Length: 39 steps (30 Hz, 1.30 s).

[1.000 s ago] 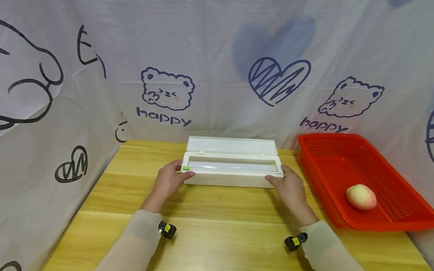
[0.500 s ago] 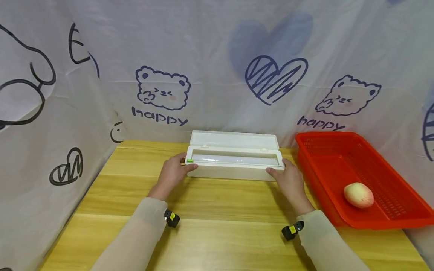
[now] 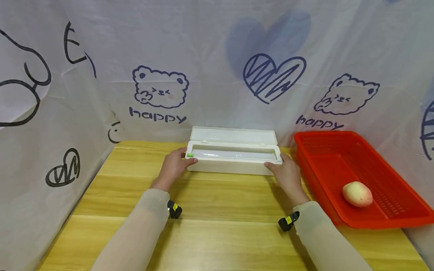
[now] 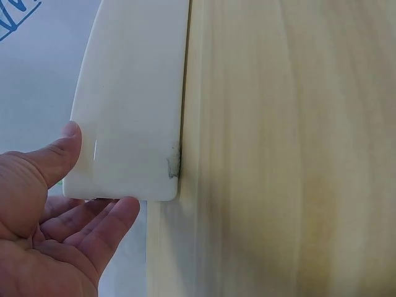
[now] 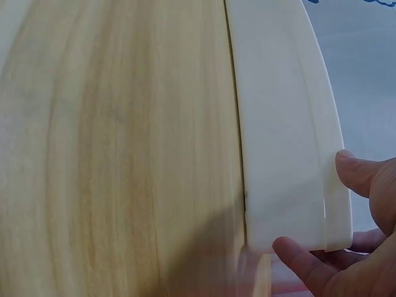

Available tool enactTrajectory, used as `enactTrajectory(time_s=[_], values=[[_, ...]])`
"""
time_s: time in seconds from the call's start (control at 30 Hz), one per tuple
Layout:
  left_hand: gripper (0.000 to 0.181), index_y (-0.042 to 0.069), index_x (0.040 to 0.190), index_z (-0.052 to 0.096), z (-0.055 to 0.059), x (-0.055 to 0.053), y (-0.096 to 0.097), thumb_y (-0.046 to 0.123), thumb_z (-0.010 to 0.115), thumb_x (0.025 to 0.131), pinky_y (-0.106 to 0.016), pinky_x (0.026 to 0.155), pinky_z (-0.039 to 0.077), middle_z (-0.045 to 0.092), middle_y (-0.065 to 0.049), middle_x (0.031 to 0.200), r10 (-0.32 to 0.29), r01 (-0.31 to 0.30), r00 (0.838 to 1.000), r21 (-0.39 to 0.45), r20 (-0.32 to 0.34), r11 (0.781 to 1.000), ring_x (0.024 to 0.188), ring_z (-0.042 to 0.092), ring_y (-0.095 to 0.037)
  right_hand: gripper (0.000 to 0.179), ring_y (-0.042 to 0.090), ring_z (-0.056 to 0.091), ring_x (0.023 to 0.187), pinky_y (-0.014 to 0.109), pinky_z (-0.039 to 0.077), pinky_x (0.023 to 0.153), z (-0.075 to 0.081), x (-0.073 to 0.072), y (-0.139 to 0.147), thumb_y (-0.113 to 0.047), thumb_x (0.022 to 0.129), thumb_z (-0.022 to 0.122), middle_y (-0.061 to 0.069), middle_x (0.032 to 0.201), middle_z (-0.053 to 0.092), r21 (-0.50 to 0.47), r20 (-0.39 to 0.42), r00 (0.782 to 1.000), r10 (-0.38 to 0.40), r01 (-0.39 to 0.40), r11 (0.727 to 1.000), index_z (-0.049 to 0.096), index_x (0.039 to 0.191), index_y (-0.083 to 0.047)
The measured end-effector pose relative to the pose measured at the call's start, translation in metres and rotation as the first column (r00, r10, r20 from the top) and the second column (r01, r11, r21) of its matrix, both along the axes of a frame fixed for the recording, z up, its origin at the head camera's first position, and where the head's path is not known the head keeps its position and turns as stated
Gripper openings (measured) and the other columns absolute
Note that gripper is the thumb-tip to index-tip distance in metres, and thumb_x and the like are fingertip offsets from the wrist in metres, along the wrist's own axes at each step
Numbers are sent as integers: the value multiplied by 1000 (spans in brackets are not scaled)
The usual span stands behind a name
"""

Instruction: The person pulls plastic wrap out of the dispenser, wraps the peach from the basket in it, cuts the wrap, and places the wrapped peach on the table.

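Note:
A long white cling film dispenser [image 3: 234, 166] stands near the back of the table, its lid [image 3: 234, 135] tipped up and back. Inside lies a pale roll [image 3: 234, 154], and a small green slider [image 3: 190, 155] sits at the left end of its front rail. My left hand [image 3: 172, 165] grips the left end, thumb on the front edge and fingers round the end wall. At the opposite end my right hand [image 3: 286, 173] holds it in the same way. Both wrist views show the front wall, with a dark scuff mark [image 4: 174, 163] low at the left.
To the right stands a red plastic basket [image 3: 333, 195] with a peach [image 3: 357, 194] in it, close by my right hand. A white printed cloth [image 3: 217, 75] hangs right behind the wooden table [image 3: 223, 233] and along its left side.
Both hands have slid the dispenser away from me, towards the back cloth. Their grip on its ends is the same, and the head view has shifted slightly.

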<state>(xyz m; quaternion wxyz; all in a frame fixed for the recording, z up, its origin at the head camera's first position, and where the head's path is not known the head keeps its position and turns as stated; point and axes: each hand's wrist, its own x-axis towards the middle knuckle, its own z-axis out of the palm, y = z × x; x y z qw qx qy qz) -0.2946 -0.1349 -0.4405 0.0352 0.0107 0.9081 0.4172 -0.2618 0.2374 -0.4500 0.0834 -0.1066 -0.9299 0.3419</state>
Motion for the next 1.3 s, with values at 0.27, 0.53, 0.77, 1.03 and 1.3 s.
enactTrajectory(time_s=[0.27, 0.53, 0.77, 1.03, 1.3], values=[[61, 5, 152, 54, 1, -1, 3, 31, 74, 101, -46, 100, 54, 63, -19, 145, 18, -18, 1000, 3, 6, 1000, 118, 62, -32, 76, 52, 52, 132, 62, 40, 118, -2, -2, 3, -37, 99, 74, 32, 151, 52, -10, -6, 1000, 18, -18, 1000, 44, 154, 7], [59, 7, 151, 56, -1, -3, 5, 33, 74, 101, -44, 97, 54, 65, -17, 143, 27, -27, 1000, 0, 4, 1000, 112, 62, -31, 73, 51, 54, 130, 61, 42, 115, -1, -5, 6, -37, 99, 74, 31, 147, 56, -12, -16, 1000, 25, -25, 1000, 47, 151, 7], [59, 7, 152, 55, -1, -4, 4, 33, 73, 101, -45, 97, 55, 63, -18, 147, 15, -15, 1000, -30, 2, 999, 117, 63, -31, 76, 50, 51, 134, 62, 38, 119, 3, -6, 6, -38, 100, 72, 31, 152, 52, -33, 45, 998, 37, -36, 999, 43, 155, 5], [60, 6, 153, 53, 2, -3, 5, 34, 71, 103, -46, 100, 53, 62, -18, 148, 2, -2, 1000, -48, 3, 999, 116, 61, -31, 75, 50, 52, 132, 63, 40, 117, 6, -4, 9, -37, 101, 71, 30, 152, 52, -19, 59, 996, 64, -63, 998, 41, 156, 5], [61, 7, 154, 51, 3, 0, 4, 34, 71, 103, -48, 101, 54, 63, -19, 146, 8, -8, 1000, -41, 17, 999, 118, 63, -33, 70, 48, 51, 134, 63, 37, 119, 13, -3, 10, -35, 102, 70, 29, 153, 51, 73, 60, 993, 104, -108, 991, 44, 156, 2]])
